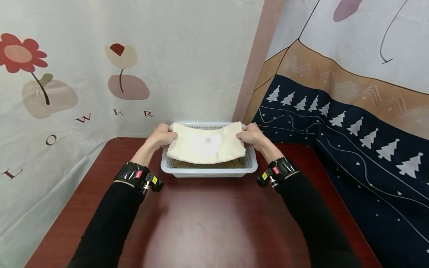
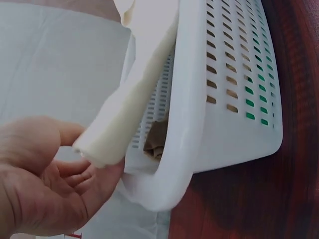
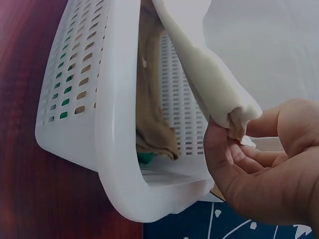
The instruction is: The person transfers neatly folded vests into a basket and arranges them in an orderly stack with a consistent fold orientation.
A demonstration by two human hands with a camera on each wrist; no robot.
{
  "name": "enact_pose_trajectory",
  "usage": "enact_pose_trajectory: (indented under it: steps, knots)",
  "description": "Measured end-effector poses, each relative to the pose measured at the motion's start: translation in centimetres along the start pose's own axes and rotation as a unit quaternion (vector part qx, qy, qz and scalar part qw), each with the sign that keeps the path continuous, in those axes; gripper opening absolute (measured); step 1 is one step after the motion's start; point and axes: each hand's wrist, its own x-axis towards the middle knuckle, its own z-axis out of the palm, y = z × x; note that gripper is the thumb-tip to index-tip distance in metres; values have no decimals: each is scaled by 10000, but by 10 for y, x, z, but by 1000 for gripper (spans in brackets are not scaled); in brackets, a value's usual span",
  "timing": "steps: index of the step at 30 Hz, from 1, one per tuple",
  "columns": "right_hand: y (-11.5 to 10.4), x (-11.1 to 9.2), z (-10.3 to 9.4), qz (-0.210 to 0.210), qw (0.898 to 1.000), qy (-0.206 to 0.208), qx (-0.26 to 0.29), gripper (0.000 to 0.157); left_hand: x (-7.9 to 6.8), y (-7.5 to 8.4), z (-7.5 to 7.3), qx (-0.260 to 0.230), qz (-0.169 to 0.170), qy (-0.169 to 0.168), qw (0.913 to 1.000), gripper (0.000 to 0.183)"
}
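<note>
A folded cream cloth garment point(image 1: 207, 143) with a small printed mark in its middle spans the white plastic basket point(image 1: 209, 173). My left hand point(image 1: 162, 135) pinches its left end and my right hand point(image 1: 251, 134) pinches its right end. In the left wrist view, the left hand point(image 2: 60, 179) has thumb and fingers around the rolled edge, close over the basket rim. The right hand point(image 3: 264, 159) grips the other folded end in the right wrist view. Inside the basket lies a folded brown cloth point(image 3: 154, 124), with a green item point(image 3: 145, 158) under it.
The basket stands near the far edge of a dark red wooden table point(image 1: 201, 223). Behind it hangs a pale curtain point(image 1: 187, 67) with flower prints. On the right is a navy cloth point(image 1: 335, 149) with white trees.
</note>
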Motion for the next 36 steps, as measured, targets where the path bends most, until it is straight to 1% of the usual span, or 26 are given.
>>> enact_pose_trajectory:
  steps: [4,8,9,10,13,15,17,20,21,22,23,24,27,28,29,32,33,34,35,36]
  knots:
    - [0,5,4,54,9993,19,-360,33,7,0,5,659,-86,245,9975,30]
    - [2,8,6,88,9977,108,-660,23,15,2,11,1097,-174,301,9934,23]
    - [2,9,6,61,9970,132,-759,23,16,3,12,1215,-158,303,9920,21]
    - [3,10,6,46,9964,160,-834,24,17,5,13,1306,-138,302,9909,19]
    - [4,14,9,-85,9923,293,-1201,38,18,9,16,1555,-88,338,9872,16]
    - [4,15,12,-149,9888,368,-1442,42,18,12,18,1687,-68,373,9849,18]
    - [4,16,16,-181,9853,425,-1643,38,18,13,20,1737,-105,406,9839,23]
    - [3,17,20,-199,9811,427,-1877,20,23,10,25,1740,-188,420,9837,30]
    - [3,17,21,-210,9796,415,-1955,14,39,-5,27,1755,-80,482,9833,30]
    - [3,17,22,-229,9779,409,-2037,8,43,-7,29,1796,-83,465,9826,28]
    - [4,17,24,-232,9766,394,-2100,7,45,-8,30,1845,-77,444,9818,27]
    - [4,17,25,-251,9754,386,-2154,11,47,-9,31,1906,-60,431,9807,24]
    - [4,18,30,-265,9738,299,-2238,21,44,-6,34,2047,-62,389,9780,23]
    - [4,18,31,-280,9733,287,-2261,24,28,9,34,2105,-182,308,9769,25]
    - [4,18,32,-276,9729,269,-2278,25,30,7,36,2156,-127,382,9756,24]
    - [4,19,36,-276,9706,243,-2378,27,24,9,39,2236,-109,412,9738,26]
    - [5,18,37,-308,9691,269,-2431,27,45,-8,44,2295,-9,459,9722,24]
    - [5,18,38,-348,9667,310,-2515,27,57,-17,48,2349,44,532,9706,21]
    - [6,17,39,-366,9651,332,-2570,26,58,-19,49,2394,87,512,9695,20]
    - [6,17,39,-414,9636,355,-2618,27,67,-25,51,2424,13,458,9691,23]
